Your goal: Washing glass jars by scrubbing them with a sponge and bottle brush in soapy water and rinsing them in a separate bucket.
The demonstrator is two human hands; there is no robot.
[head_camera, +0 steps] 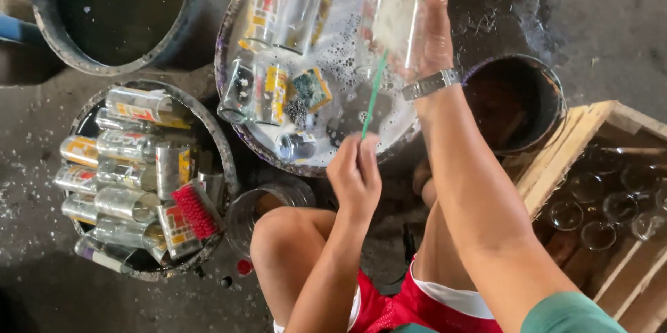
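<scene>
My right hand (432,31), with a metal watch at the wrist, holds a clear drinking glass (394,6) tilted over a round basin of soapy water (233,107). Foam fills the inside of the glass. My left hand (356,173) pinches the thin green handle of a bottle brush (373,93), whose head is up inside the glass. Several printed glasses (267,13) and a green sponge (310,88) lie in the suds.
A dark tub (215,140) at left holds several printed glasses lying on their sides and a red brush (194,209). A large dark water tub (118,6) is behind it. A brown bucket (514,100), a wooden crate (556,166) of clear glasses and a lone glass (267,208) by my knee are nearby.
</scene>
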